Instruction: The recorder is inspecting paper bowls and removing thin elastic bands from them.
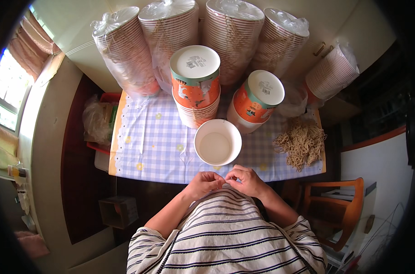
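In front of my body, at the table's near edge, my left hand (204, 183) and my right hand (246, 180) meet fingertip to fingertip. Both are closed in a pinch; whatever lies between the fingers is too small to make out. Just beyond them a white paper bucket (217, 153) stands upright, its open mouth facing up and nothing visible inside. Behind it are two upside-down stacks of orange and green paper buckets, a taller left stack (196, 91) and a shorter right stack (257, 98). A tangled heap of thin beige cords (301, 142) lies at the right.
A blue-checked cloth (143, 150) covers the table. Several tall bucket stacks in clear plastic (168, 41) line the back, with another wrapped stack (333, 73) at the far right. A wooden chair (356, 210) stands right of me, and a red crate (109, 98) sits left of the table.
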`<state>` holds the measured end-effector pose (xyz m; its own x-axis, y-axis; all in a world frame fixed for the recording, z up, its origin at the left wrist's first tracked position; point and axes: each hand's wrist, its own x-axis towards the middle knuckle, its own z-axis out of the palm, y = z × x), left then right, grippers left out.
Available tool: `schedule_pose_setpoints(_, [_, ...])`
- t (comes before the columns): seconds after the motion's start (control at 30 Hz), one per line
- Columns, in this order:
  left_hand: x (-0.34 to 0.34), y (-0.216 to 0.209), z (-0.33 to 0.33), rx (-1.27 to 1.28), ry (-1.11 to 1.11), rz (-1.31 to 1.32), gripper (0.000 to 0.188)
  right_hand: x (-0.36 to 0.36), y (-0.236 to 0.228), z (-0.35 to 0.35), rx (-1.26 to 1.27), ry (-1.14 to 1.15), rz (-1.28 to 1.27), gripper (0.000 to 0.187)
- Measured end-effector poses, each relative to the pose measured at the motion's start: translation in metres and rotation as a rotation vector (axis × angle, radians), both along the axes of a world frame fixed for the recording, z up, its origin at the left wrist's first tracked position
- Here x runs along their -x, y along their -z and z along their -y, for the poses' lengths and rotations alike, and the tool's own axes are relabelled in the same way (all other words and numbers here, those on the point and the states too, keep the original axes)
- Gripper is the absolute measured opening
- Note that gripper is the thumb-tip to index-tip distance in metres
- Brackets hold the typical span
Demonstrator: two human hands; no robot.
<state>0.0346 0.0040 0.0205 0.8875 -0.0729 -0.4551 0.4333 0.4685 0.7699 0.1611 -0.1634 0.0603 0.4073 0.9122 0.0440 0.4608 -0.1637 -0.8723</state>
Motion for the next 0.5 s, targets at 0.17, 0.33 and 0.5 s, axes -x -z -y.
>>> schedule_pose_setpoints(0.17, [0.0025, 0.0015, 0.0074, -0.121, -0.027, 0.027, 0.018, 0.0020, -0.0012, 0.0022, -0.028, -0.020, 0.129, 0.008])
schedule_pose_setpoints(0.33, [0.0032, -0.0017, 0.0091, -0.212, -0.009, 0.026, 0.014, 0.0049, -0.0050, 0.0014, -0.062, -0.018, 0.129, 0.009])
schedule_pose_setpoints(0.5, [0.0034, -0.0024, 0.0086, -0.297, -0.013, 0.043, 0.014, 0.0054, -0.0048, 0.0004, -0.064, -0.011, 0.171, 0.009])
